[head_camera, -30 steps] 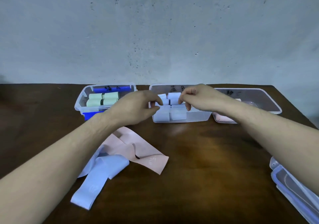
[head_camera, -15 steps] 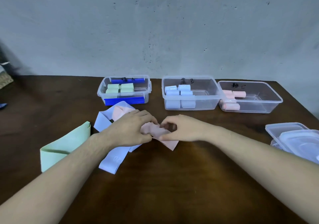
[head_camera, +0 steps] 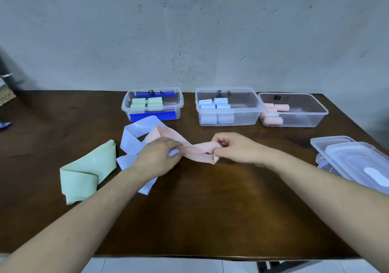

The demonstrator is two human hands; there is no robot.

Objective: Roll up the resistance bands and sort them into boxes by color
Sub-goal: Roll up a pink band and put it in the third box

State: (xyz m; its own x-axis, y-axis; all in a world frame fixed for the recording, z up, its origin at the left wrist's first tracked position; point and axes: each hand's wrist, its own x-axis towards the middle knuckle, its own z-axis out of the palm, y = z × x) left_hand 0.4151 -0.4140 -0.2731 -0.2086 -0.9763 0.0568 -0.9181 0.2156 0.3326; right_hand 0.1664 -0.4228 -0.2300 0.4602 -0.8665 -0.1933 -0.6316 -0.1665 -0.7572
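Three loose bands lie on the counter (head_camera: 210,209) and three clear boxes stand in a row beyond the hands. Left of the left hand a green band (head_camera: 84,176) lies folded, its long axis slanting from near left to far right. A blue band (head_camera: 134,140) loops under and beyond the left hand (head_camera: 156,158), partly hidden by the wrist, with one end showing nearer beside the forearm. The pink band (head_camera: 195,150) stretches between the two hands, its long axis running left to right with a twist along it; its far end fans out beyond the left hand, over the blue band. The left hand pinches it at one side, the right hand (head_camera: 235,148) grips its other end with curled fingers. Beyond the left hand, the left box (head_camera: 176,104) with blue clips holds green rolls, about four, hard to count. Beyond the gap between the hands, the middle box (head_camera: 248,112) holds about six blue rolls. Beyond the right hand, the right box (head_camera: 311,112) holds about four pink rolls, partly overlapping. Right of the right hand, stacked clear lids (head_camera: 357,157) are cut off by the frame edge; their number cannot be told.
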